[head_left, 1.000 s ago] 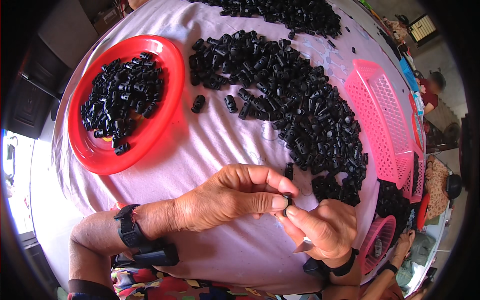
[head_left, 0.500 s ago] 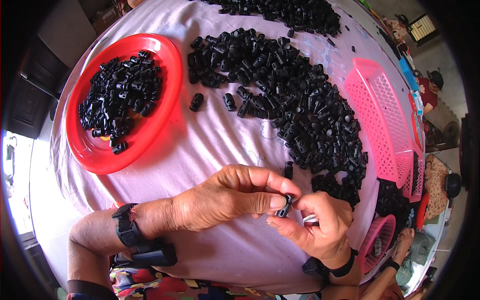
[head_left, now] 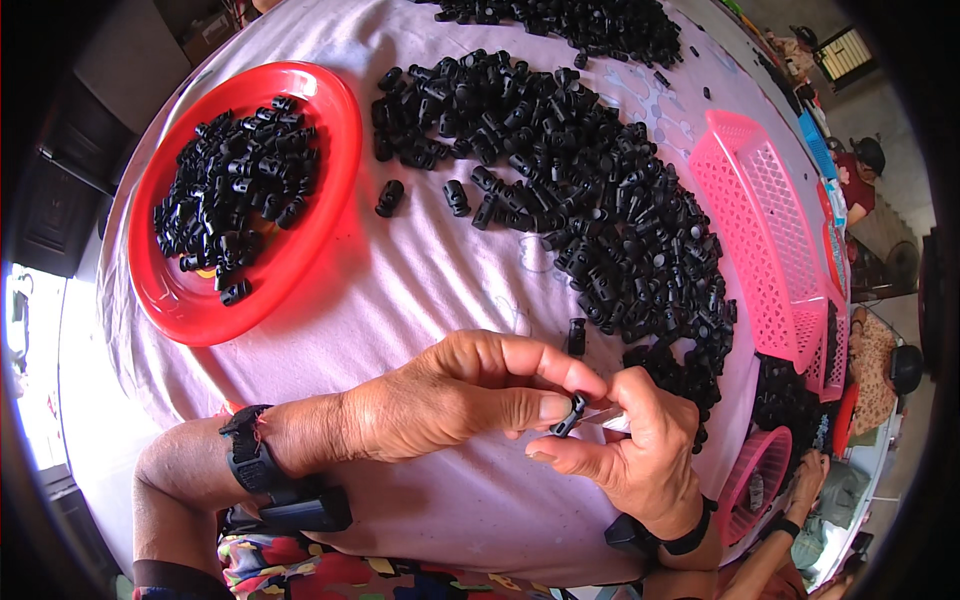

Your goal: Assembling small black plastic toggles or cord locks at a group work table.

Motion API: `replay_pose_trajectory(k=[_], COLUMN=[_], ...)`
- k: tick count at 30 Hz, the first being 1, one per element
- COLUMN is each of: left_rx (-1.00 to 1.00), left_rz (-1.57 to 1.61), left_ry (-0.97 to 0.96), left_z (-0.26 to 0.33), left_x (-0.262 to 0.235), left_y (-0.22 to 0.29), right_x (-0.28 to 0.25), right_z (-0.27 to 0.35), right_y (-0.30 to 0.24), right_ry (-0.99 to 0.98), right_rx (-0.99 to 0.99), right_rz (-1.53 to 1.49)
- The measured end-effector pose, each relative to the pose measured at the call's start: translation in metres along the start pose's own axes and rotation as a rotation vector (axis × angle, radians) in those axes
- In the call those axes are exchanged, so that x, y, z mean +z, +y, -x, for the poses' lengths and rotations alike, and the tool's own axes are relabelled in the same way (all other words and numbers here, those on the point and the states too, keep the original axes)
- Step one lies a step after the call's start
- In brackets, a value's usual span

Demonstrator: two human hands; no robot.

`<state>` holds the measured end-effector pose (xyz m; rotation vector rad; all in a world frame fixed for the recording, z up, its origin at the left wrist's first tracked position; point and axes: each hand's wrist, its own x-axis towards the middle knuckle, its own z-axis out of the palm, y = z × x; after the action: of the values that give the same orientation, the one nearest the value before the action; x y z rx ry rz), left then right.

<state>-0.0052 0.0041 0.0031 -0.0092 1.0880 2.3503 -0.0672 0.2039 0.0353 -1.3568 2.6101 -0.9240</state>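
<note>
My left hand (head_left: 440,402) pinches a small black cord lock (head_left: 569,417) between thumb and forefinger. Close against it is my right hand (head_left: 648,452), its thumb just under the cord lock and its fingers curled. A thin, pale, blade-like piece (head_left: 606,418) sticks out of the right hand's grip toward the cord lock; its exact kind is unclear. Beyond my hands spreads a large heap of black cord locks (head_left: 600,215). A single cord lock (head_left: 577,337) stands just past my left fingers. To the left, a red plate (head_left: 343,130) holds many more.
A pink perforated basket (head_left: 765,225) stands on the right of the cloth-covered table (head_left: 400,300). Nearer, a round pink basket (head_left: 742,490) sits beside another person's hand (head_left: 808,482). Another black heap (head_left: 590,25) lies at the far edge. More people are at the right.
My right forefinger has drawn slightly up and away from the cord lock, showing more of the pale piece. The left hand keeps its pinch, and the view has shifted slightly.
</note>
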Motion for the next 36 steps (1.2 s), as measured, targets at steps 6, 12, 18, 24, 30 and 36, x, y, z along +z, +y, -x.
replay_pose_trajectory(k=[6, 12, 18, 24, 30, 36], left_rx=[0.015, 0.037, 0.059, 0.07, 0.036, 0.048], left_rz=[-0.01, -0.012, -0.026, -0.036, -0.019, -0.024], left_ry=[-0.005, -0.009, -0.017, -0.018, -0.021, -0.02], left_z=[-0.0003, -0.0012, -0.0023, -0.0027, -0.0022, -0.0031], left_x=[-0.0003, 0.0001, -0.0012, -0.001, -0.0007, -0.0012], left_y=[-0.0019, -0.004, -0.0059, -0.0072, -0.0054, -0.0075], right_x=[0.0001, 0.0025, 0.0013, 0.0014, 0.0037, 0.0035], right_z=[-0.0015, 0.0002, 0.0007, 0.0001, 0.0017, 0.0022], right_y=[-0.0028, -0.0021, -0.003, -0.0025, -0.002, -0.0022], right_ry=[0.01, 0.023, 0.021, 0.02, 0.036, 0.039], right_rx=[0.001, 0.014, 0.026, 0.004, 0.01, 0.011], right_rz=[-0.012, -0.003, 0.044, 0.042, 0.05, 0.067])
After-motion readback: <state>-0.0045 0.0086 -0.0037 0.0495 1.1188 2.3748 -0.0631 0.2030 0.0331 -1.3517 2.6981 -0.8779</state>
